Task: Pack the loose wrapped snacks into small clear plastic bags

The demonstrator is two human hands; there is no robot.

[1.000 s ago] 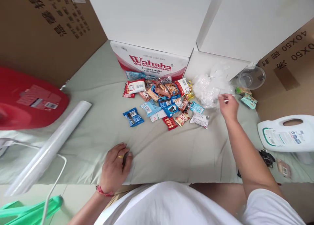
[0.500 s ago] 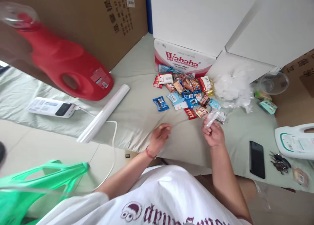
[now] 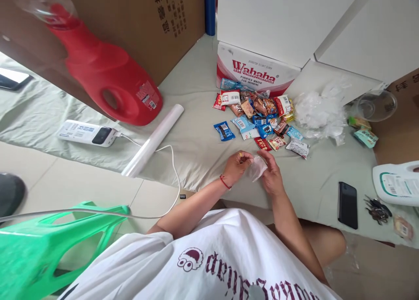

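A small clear plastic bag [image 3: 257, 168] hangs between my two hands, low over the front of the cloth-covered surface. My left hand [image 3: 238, 167], with a red string on the wrist and a yellow ring, is closed in a pinch on the bag's left edge. At the other edge, my right hand [image 3: 272, 175] holds the bag, its fingers bent around that side. Just beyond lies a pile of small wrapped snacks [image 3: 262, 121] in several colours. A blue snack packet [image 3: 224, 131] lies at the pile's left, and a white-grey packet [image 3: 297, 148] at its right.
A Wahaba carton [image 3: 255, 68] stands behind the snacks. Crumpled clear bags [image 3: 322, 112] lie to its right. Left are a plastic-film roll [image 3: 155, 138], a power bank [image 3: 87, 132] with cable and a red jug [image 3: 114, 81]. A phone [image 3: 348, 205] and keys [image 3: 378, 209] lie right.
My hands have come together. The left hand has moved right and taken hold of the bag that the right hand was holding alone. The view has shifted slightly.
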